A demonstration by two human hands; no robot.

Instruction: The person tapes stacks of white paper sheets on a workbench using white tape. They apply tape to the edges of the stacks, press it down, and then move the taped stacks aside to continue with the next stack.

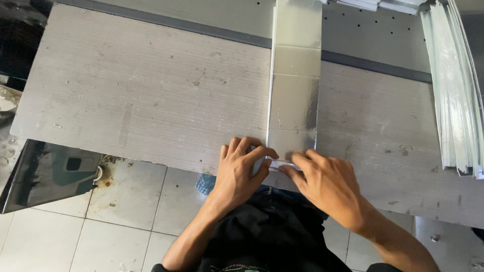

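Nearest the camera, at the table [141, 90] edge, the left hand [241, 168] and right hand [322, 181] pinch the near end of a silver foil strip [295, 100], fingers curled tight on a small fold, seemingly to crease it. Creased into panels, the strip runs straight away across the grey tabletop. Farther right lies a stack of silver sheets [456, 90].

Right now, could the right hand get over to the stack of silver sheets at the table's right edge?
Probably yes. The right hand pinches the near end of the silver strip, and only bare table lies between it and the stack of silver sheets.
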